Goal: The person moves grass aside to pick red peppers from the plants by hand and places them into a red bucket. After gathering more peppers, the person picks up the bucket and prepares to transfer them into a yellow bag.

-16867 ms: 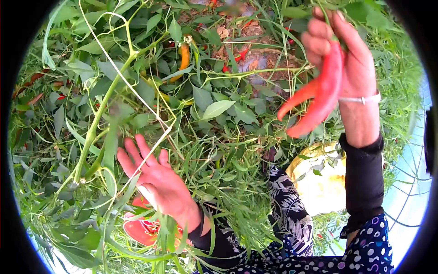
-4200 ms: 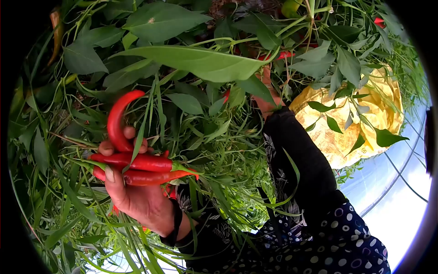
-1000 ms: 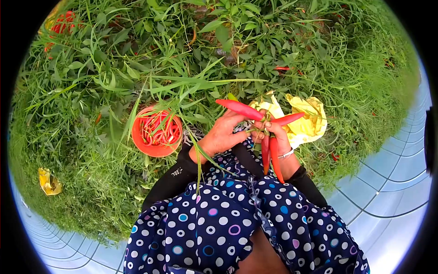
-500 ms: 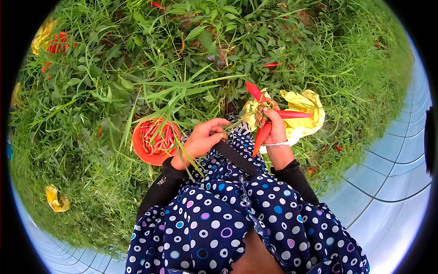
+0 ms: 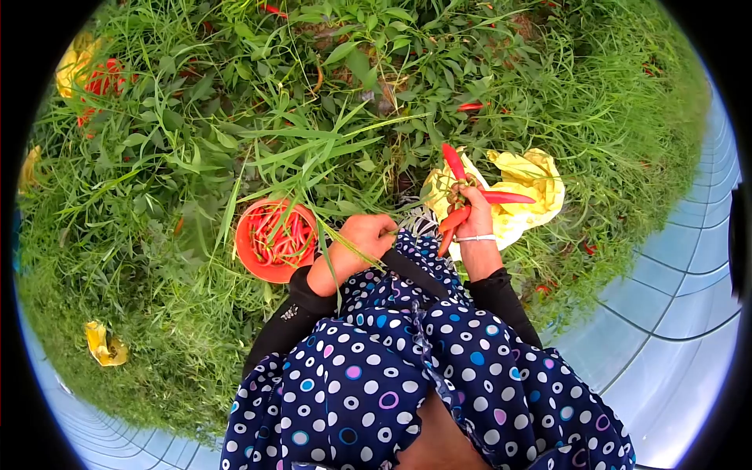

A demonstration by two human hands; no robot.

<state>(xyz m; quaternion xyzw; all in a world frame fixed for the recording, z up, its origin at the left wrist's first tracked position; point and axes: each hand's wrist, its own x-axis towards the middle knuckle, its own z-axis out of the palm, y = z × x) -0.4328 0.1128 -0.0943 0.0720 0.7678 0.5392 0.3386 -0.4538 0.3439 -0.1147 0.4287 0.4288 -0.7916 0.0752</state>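
Observation:
Several red chili peppers fan out from my right hand, which is closed around their stem ends. They point up, right and down. My left hand is curled at the waist, right of the bucket; what its fingers hold, if anything, is hidden. Long grass blades lie across that hand and wrist, and a black strap runs down right from beside it. An orange-red bucket full of red chili peppers stands to the left, with some grass overhanging its rim.
A yellow bag lies behind my right hand. Dense grass and pepper plants cover the ground ahead, with red peppers among them. More yellow plastic lies at the lower left, and another yellow bag with red peppers at the far left.
My left hand has drawn its fingers in and turned over somewhat, moving slightly right and down. My right hand has tilted, still holding the peppers. The view has shifted slightly.

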